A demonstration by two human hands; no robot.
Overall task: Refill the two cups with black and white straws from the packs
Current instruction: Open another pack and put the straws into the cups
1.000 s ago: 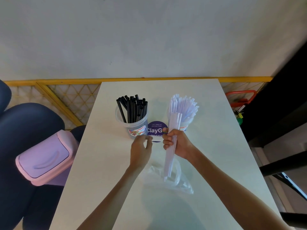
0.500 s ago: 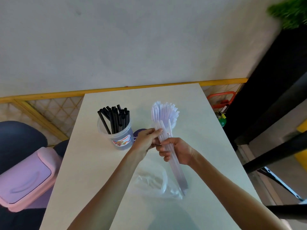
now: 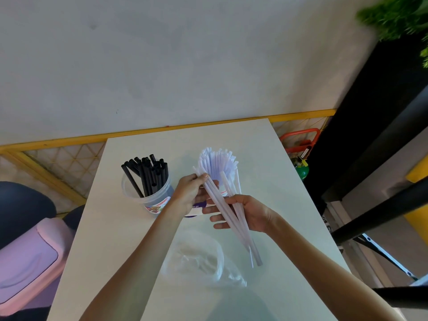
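Observation:
A clear cup (image 3: 148, 195) at the table's left holds several black straws (image 3: 150, 174). To its right a second cup, mostly hidden behind my hands, is packed with white straws (image 3: 217, 163). A loose bundle of white straws (image 3: 231, 212) slants from upper left to lower right in front of it. My right hand (image 3: 245, 213) holds the bundle near its middle. The bundle's upper ends are pinched by my left hand (image 3: 192, 194). An empty clear plastic pack (image 3: 196, 256) lies on the white table (image 3: 129, 228) below my hands.
A purple sticker (image 3: 196, 208) lies between the cups, partly covered. A pink bin (image 3: 27, 258) stands left of the table. Beyond the right edge are an orange frame (image 3: 301, 140), a green object (image 3: 302, 170) and black bars (image 3: 379, 205). A wall rises behind.
My left hand came across from beside the black-straw cup and took the bundle's top ends. The bundle tilted from nearly upright to slanting right. The camera view shifted right and up.

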